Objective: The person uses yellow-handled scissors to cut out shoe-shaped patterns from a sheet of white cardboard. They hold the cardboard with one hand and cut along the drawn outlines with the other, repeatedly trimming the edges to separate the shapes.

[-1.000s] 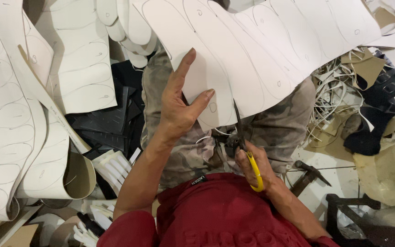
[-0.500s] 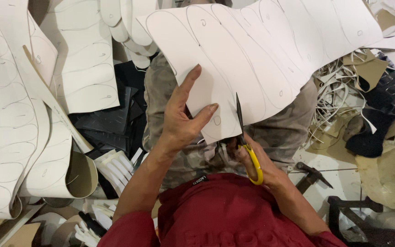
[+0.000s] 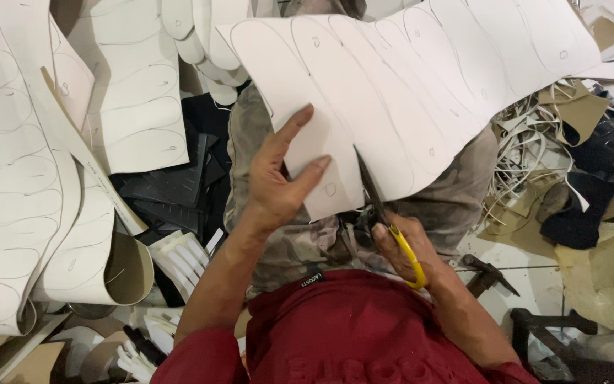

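Overhead: left hand (image 3: 275, 186) pinches white sheet (image 3: 406, 92); right hand (image 3: 399, 242) grips scissors (image 3: 385, 213); offcuts (image 3: 534, 156) litter floor.

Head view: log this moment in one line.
left hand: holds white sheet | right hand: yellow-handled scissors cutting sheet edge | hammer lying right

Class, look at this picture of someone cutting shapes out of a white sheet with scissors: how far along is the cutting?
Done: a stack of cut white pieces lies by the left knee, and trimmings are heaped at the right.
In hand: the left hand holds the white sheet while the right hand works the scissors into its lower edge.
Left: most outlines drawn across the sheet are uncut, and more marked sheets wait at the left.
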